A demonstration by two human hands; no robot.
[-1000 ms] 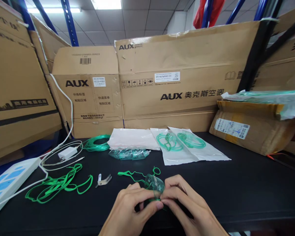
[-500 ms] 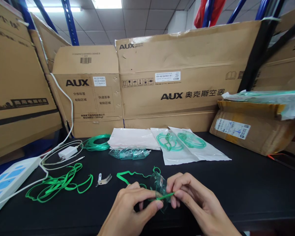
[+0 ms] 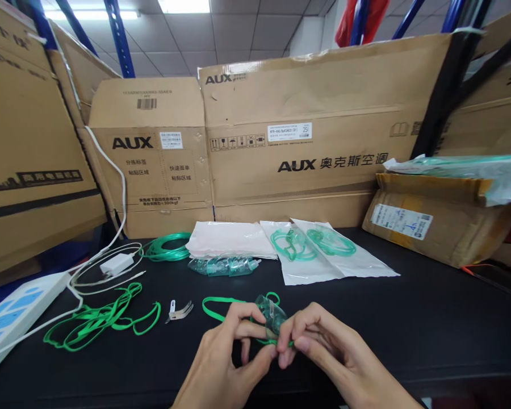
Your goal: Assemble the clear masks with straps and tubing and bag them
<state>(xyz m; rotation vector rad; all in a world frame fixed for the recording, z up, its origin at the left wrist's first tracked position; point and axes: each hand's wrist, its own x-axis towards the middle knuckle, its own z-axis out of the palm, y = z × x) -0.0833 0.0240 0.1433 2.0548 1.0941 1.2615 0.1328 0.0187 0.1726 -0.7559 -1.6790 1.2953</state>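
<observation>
A clear green oxygen mask (image 3: 269,309) sits between my two hands above the black table, its near edge partly covered by fingers. A green elastic strap (image 3: 221,299) trails from it to the left, with a loop curling behind the mask. My left hand (image 3: 234,352) is closed, thumb and fingers pinching at the mask's near left edge by the strap. My right hand (image 3: 323,346) pinches the strap at the mask's right side. The exact spot where the strap meets the mask is hidden by my fingertips.
Loose green straps (image 3: 102,318) and small metal pieces (image 3: 179,311) lie left. Behind are coiled tubing (image 3: 168,247), stacked white bags (image 3: 232,238), more masks (image 3: 223,266) and packed mask sets (image 3: 296,267). A power strip (image 3: 23,307) stands left, a carton (image 3: 443,221) right.
My hands have come closer together. The green strap end that stretched between them is now mostly covered by my fingers, and the mask has shifted slightly left and up.
</observation>
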